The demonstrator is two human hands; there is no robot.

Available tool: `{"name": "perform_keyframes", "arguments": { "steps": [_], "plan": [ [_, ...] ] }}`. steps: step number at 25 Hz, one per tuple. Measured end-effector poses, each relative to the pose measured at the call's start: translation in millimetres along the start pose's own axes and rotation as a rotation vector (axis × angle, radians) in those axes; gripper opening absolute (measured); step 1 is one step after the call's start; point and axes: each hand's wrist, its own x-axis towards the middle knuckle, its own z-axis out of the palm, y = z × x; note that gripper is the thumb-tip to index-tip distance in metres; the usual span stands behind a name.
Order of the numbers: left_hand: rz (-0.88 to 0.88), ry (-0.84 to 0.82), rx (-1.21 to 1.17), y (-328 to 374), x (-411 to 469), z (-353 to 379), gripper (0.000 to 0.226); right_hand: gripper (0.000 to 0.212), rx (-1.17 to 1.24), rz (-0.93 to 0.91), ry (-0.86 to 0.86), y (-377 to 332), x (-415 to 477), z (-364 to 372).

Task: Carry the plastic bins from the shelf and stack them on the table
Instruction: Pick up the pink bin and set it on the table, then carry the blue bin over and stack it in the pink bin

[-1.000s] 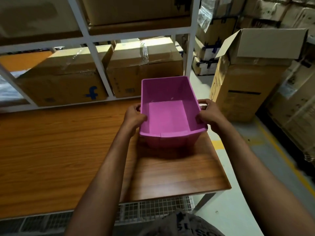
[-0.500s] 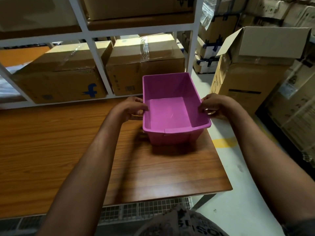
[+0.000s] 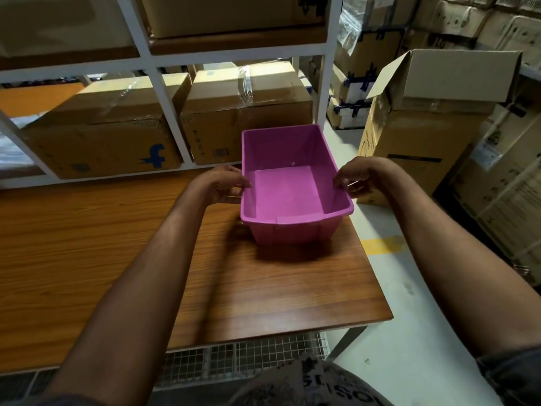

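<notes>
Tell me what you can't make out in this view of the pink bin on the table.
1. Head view: whether the left hand and right hand grip the pink bin or just touch its rim; curled fingers hide the contact.
2. The bin's underside, hidden by its own walls.
3. Left end of the table, cut off by the frame edge.
4. Small print on the cardboard boxes, blurred.

Far left: brown taped cardboard box with blue "f" logo (image 3: 99,142); second brown taped cardboard box (image 3: 246,118) just right of it. Right: tall brown cardboard carton (image 3: 415,148), top flap open, upright on grey concrete floor (image 3: 395,361). Yellow painted stripe (image 3: 383,244) on floor near carton. Far behind: stacked cartons with black strapping (image 3: 354,92). Near edge: white wire mesh panel (image 3: 243,356).
</notes>
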Motion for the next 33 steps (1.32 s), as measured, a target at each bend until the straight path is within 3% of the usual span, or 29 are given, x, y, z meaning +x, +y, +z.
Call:
{"name": "perform_keyframes", "arguments": {
  "steps": [2, 8, 11, 16, 24, 33],
  "plan": [
    [0.015, 0.029, -0.028, -3.1, -3.3, 2.2, 0.014, 0.008, 0.023, -0.031, 0.025, 2.9, -2.0, 1.9],
    [0.128, 0.201, -0.238, -22.3, -38.5, 8.5, 0.049, 0.029, 0.287, -0.161, 0.075, 29.4, -31.4, 4.5],
    [0.207, 0.287, -0.394, -59.5, -69.8, 24.8, 0.044, 0.05, 0.534, -0.17, 0.135, 65.4, -64.5, 15.4],
    [0.164, 0.445, -0.68, -140.4, -127.0, 82.6, 0.025, 0.036, 0.791, -0.121, 0.154, 136.9, -111.3, 71.0],
    [0.071, 0.409, -0.791, -217.1, -217.2, 142.7, 0.016, 0.013, 0.686, -0.085, -0.045, 201.3, -174.0, 162.9],
    [-0.056, 0.398, -0.921, -316.5, -326.2, 142.4, 0.021, 0.023, 0.626, 0.043, -0.288, 230.1, -256.1, 253.6]
  ]
}}
